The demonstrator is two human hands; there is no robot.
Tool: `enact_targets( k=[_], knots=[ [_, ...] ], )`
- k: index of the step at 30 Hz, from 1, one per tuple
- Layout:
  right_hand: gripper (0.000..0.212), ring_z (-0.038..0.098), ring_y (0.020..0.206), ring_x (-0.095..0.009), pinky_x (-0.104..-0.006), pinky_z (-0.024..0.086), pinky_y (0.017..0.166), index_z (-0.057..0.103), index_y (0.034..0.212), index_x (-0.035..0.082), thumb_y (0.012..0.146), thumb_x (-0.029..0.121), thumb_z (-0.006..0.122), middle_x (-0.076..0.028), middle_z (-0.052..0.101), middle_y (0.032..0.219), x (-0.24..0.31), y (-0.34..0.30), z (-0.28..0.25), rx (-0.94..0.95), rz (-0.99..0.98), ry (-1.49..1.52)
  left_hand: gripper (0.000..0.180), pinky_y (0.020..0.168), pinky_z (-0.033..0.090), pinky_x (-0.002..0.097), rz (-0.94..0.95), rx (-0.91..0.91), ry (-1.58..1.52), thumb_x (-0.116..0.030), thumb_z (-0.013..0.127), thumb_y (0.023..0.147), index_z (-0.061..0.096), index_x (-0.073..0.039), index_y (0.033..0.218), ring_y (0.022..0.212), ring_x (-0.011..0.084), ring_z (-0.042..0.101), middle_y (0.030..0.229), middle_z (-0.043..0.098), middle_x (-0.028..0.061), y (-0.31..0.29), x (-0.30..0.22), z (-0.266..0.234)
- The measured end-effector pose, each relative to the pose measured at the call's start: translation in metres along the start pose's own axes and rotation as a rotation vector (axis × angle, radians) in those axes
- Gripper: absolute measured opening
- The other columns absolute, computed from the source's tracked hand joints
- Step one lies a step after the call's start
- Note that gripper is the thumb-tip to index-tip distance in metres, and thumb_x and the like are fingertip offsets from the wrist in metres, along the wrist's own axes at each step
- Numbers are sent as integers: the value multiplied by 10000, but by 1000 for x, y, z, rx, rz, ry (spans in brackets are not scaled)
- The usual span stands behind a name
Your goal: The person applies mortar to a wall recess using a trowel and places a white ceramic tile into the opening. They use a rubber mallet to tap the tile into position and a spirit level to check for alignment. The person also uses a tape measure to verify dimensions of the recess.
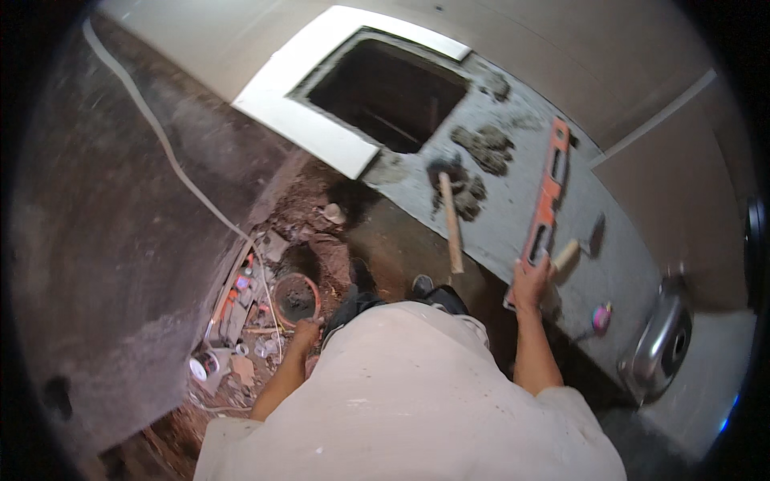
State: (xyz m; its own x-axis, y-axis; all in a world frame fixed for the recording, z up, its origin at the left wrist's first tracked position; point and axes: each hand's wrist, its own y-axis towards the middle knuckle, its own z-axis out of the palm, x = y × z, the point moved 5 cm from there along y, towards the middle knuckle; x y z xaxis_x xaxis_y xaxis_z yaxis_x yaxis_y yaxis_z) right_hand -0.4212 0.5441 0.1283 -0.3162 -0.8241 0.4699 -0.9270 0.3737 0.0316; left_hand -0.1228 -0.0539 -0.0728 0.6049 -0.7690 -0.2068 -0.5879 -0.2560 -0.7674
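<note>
My right hand (532,282) is closed around the near end of a long orange spirit level (548,192), which lies slantwise over the grey counter (513,216). My left hand (305,333) hangs low beside a round bucket (297,298) of grey mix; its fingers are too small and dark to read. A mallet with a wooden handle (451,224) rests with its dark head among lumps of wet mortar (484,148). Right of the level lies a trowel (568,255), its wooden handle close to my right hand.
A white slab (281,88) frames part of a rectangular opening (393,92) in the counter. At the right stand a steel sink (662,345) and a small pink object (601,316). Rubble, a white tub (204,366) and a pale hose (172,156) lie at the left.
</note>
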Motion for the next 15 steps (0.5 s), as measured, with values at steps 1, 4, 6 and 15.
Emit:
enact_targets(
  k=[1,4,6,15],
  knots=[
    [716,492,1269,-476,-513,412,1080,453,1430,-17,859,274,772,-292,494,1343,1,2,0,0,-6,-17,442,757,572,431,88,35,97,-413,553,1006,723,-16,1102,822,345,734,975,762,178,-7,-16,-10],
    [644,502,1253,-470,-516,415,1067,521,1381,-13,856,260,775,-288,510,1332,2,6,-5,-61,-25,-78,539,905,533,422,57,81,-193,-485,555,998,693,-20,1232,1020,333,706,1145,731,201,-32,-60,-27],
    [585,509,1235,-463,-517,420,1051,570,1335,-20,856,246,774,-284,516,1328,3,9,-10,-94,-34,-39,607,1011,480,421,-119,106,-479,-533,540,995,668,-27,1304,1165,330,655,1267,692,204,-52,-79,-25],
    [362,627,940,-315,-420,527,829,636,1233,1,891,105,696,-179,559,1128,69,63,-14,6,-304,119,832,1139,339,540,-376,282,-957,-734,442,965,396,-176,1581,1379,327,473,1595,420,153,-122,-112,-5]
  ],
)
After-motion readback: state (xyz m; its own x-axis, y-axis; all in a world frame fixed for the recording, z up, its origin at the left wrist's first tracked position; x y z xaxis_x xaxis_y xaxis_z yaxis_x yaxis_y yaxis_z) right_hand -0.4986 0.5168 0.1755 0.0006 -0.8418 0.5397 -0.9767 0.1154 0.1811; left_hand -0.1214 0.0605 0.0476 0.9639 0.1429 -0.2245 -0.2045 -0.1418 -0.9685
